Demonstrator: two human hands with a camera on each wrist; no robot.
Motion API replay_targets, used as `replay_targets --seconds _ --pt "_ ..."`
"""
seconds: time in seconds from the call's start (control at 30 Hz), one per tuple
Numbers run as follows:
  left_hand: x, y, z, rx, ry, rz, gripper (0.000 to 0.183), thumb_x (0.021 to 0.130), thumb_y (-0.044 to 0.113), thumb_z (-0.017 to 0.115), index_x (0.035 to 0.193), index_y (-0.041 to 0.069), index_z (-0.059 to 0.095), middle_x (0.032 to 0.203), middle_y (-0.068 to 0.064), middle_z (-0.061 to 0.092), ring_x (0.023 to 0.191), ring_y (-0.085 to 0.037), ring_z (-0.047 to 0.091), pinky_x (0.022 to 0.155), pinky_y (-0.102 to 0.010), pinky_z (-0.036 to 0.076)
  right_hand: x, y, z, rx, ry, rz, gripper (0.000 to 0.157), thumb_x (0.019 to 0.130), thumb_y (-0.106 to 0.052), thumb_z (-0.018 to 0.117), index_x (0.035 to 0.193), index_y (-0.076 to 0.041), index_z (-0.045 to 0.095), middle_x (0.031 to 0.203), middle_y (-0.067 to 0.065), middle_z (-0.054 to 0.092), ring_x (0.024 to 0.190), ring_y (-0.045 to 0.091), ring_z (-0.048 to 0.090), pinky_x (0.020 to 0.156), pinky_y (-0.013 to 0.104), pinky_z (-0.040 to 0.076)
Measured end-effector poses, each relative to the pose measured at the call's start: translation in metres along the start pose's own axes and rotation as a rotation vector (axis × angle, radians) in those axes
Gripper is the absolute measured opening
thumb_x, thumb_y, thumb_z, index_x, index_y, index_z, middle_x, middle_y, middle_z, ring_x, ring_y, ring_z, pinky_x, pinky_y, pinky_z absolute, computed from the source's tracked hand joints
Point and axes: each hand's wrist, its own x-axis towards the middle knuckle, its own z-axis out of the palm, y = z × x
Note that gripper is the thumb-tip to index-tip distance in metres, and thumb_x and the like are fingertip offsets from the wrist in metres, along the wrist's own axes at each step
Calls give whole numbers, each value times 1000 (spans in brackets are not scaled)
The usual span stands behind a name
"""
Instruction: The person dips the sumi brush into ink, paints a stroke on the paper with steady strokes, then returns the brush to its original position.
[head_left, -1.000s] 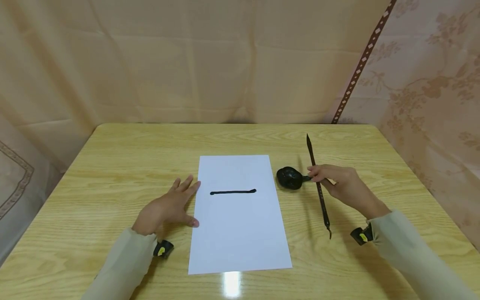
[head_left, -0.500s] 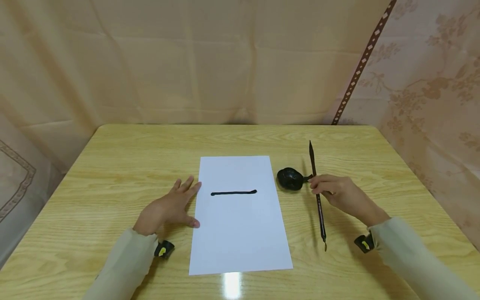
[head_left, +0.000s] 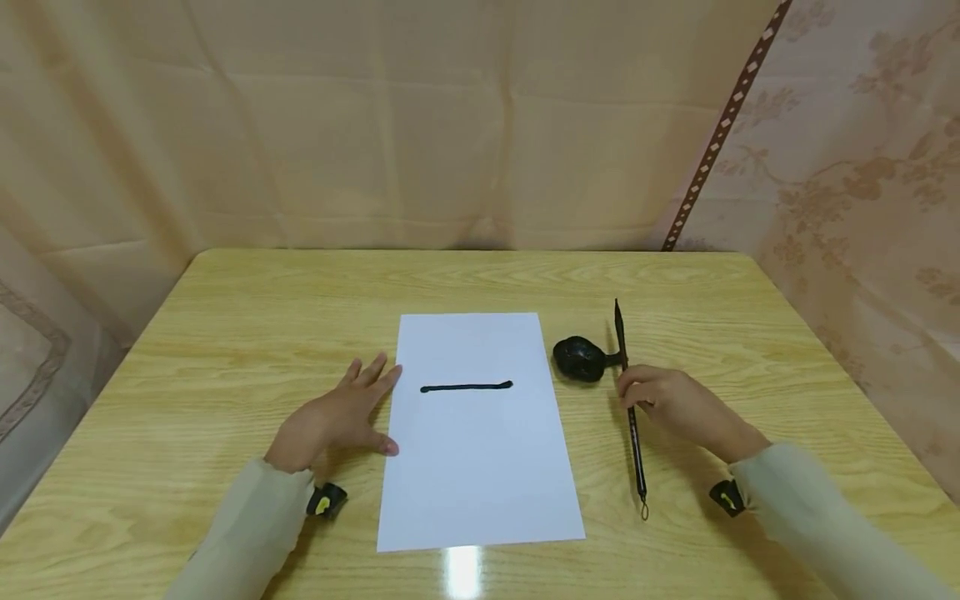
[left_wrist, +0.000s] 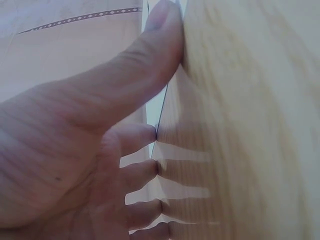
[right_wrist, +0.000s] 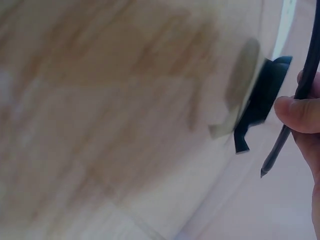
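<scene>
My left hand (head_left: 337,421) is spread at the left edge of a white sheet of paper (head_left: 480,475), with thumb and index fingertips right at that edge. In the left wrist view, its fingertips (left_wrist: 150,167) rest on the tabletop. A single black horizontal stroke (head_left: 467,387) crosses the upper half of the sheet. To the right, my right hand (head_left: 675,412) pinches a dark calligraphy brush (head_left: 635,454) around its middle. The brush's pointed tip faces the far side and its hanging loop faces me. Beside it lies a black, rounded inkstone-like dish (head_left: 579,359) with a short stem, overlapped by the brush.
The wood-grain table (head_left: 247,317) runs back to a beige curtain (head_left: 337,125). A patterned cloth (head_left: 862,167) hangs at the right. Each sleeve has a small black wrist camera (head_left: 327,500) near its cuff.
My right hand has come nearer to me with the brush, whose loop end has swung slightly left. My left hand, the paper and the black dish have stayed in place.
</scene>
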Motion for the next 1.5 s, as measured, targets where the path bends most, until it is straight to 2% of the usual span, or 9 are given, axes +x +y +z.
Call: replay_targets --seconds 0.13,0.4,0.67,1.1,1.5 --pt "-1 -1 0 0 1 1 109 63 49 72 144 10 12 150 -16 -5 131 -46 -9 96 -66 18 0 -1 3 -31 -58 23 34 62 22 64 70 -11 65 90 1 60 79 14 59 64 14 45" --pt "-1 -2 -1 22 -5 -11 107 65 44 73 145 10 10 149 -17 -6 131 -47 -9 96 -65 19 1 -2 8 -33 -103 59 28 69 16 63 73 -11 69 91 0 62 81 14 60 64 24 50" --pt "-2 -2 -2 7 3 -4 107 65 43 74 144 10 11 149 -17 -5 131 -46 -9 96 -65 19 1 -1 10 15 -137 79 28 71 16 61 75 -11 69 91 0 61 80 9 57 65 22 49" --pt "-2 -3 -2 0 5 -9 106 65 41 75 145 10 11 150 -16 -5 132 -45 -9 97 -64 19 1 1 11 103 -144 50 25 74 14 59 79 -8 69 94 5 62 82 14 58 68 21 49" --pt "-2 -3 -1 -27 12 19 107 66 46 75 144 9 13 149 -17 -4 132 -46 -8 96 -65 18 0 -2 7 -32 -214 84 24 75 10 62 83 -11 70 98 3 62 89 19 60 73 29 51"
